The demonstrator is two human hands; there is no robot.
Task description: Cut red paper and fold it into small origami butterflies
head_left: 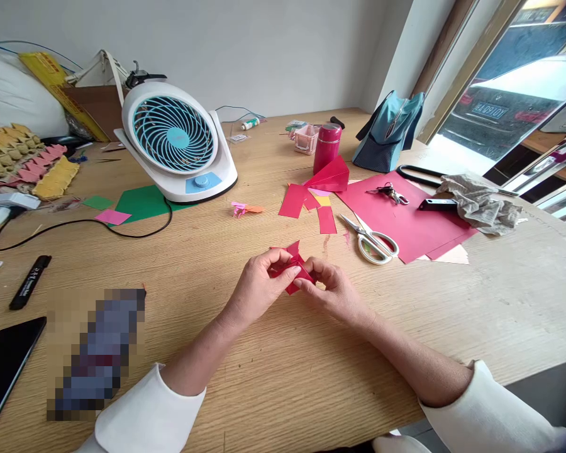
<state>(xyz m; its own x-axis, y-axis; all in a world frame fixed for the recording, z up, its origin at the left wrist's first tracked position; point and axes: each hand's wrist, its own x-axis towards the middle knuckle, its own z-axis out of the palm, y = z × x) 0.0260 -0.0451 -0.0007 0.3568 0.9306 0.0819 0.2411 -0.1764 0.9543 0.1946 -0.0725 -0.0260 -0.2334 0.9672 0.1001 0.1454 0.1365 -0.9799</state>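
A small piece of folded red paper (293,250) is held between both hands over the middle of the wooden table (264,371). My left hand (261,280) pinches it from the left, thumb across its front. From the right, my right hand (332,286) grips its edge between thumb and fingers. The fingers hide part of the folds. White-handled scissors (376,245) lie to the right of the hands. Beyond the hands are cut red paper pieces (292,200) and a small pink and orange folded paper figure (246,209).
A white fan (174,135) stands at the back left, its black cord (136,236) curving over the table. A pink thermos (327,148), a teal bag (389,132) and red sheets (405,217) are at the right. A marker (29,283) and black phone (9,371) lie left.
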